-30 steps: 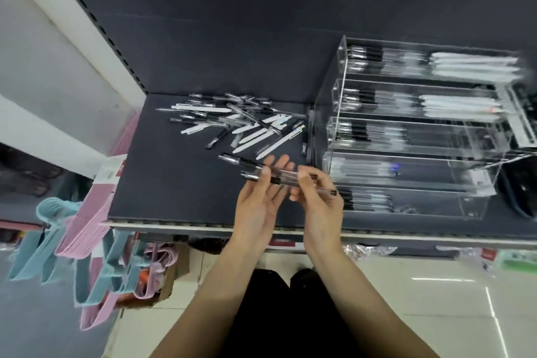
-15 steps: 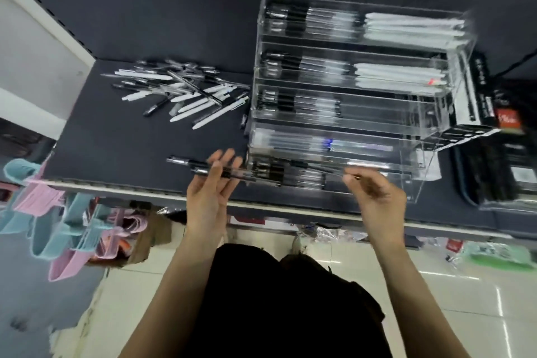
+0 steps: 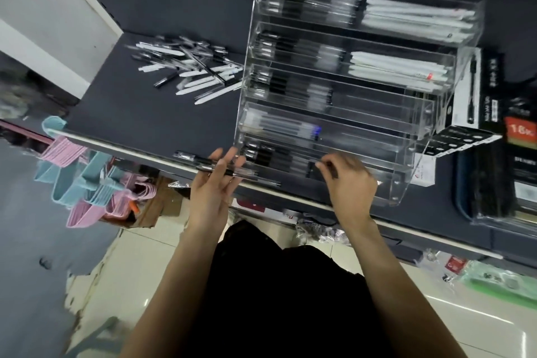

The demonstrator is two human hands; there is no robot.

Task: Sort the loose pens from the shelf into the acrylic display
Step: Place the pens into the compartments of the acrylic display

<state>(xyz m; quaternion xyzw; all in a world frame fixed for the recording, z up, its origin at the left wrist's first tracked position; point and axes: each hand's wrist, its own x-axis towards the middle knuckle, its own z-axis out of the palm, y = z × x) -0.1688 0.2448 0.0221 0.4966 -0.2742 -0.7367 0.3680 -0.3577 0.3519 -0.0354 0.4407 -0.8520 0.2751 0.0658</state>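
The clear acrylic stepped display [image 3: 430, 113] stands on the dark grey shelf [image 3: 139, 113] with five long trays rising toward the back. The top two trays hold black-capped clear pens on the left and white pens [image 3: 412, 19] on the right; the third holds black-capped pens on its left only; the fourth holds clear pens with a blue tip showing; the lowest front tray holds black-capped pens at its left end. The right hand [image 3: 348, 180] reaches over that lowest tray with fingers curled, pinching a thin dark pen, though blur hides the detail. The left hand [image 3: 215, 186], just left of the display's front corner, has fingers nearly straight and carries a few black-and-clear pens [image 3: 203, 164] lying across them. A loose pile of white and black pens [image 3: 191, 70] lies on the shelf, well apart to the left rear. Boxed pen packs [image 3: 479, 90] stand beside the display on the right. Pink and blue plastic hangers [image 3: 84, 180] hang below the shelf edge, above a pale tiled floor [image 3: 479, 325].
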